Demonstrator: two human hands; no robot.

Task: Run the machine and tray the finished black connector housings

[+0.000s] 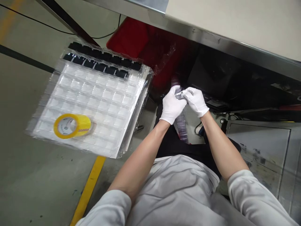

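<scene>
Both hands wear white gloves and meet over my lap, below the table edge. My left hand (pixel 172 106) is closed round a clear plastic strip with pockets (pixel 181 125), which hangs down between my legs. Close beside it, my right hand (pixel 195 101) pinches the strip's near edge, or a small clear piece on it; which one is too small to tell. To the left lies a stack of clear pocketed trays (pixel 94 103), with rows of black parts (pixel 101 59) along its far end. A yellow tape roll (pixel 71 126) rests on the stack.
A metal-edged table (pixel 225 40) spans the top right. Beneath it are a red bin (pixel 131 37) and dark objects. A grey panel (pixel 261 144) stands at the right. A yellow line (pixel 90 185) marks the floor at the lower left.
</scene>
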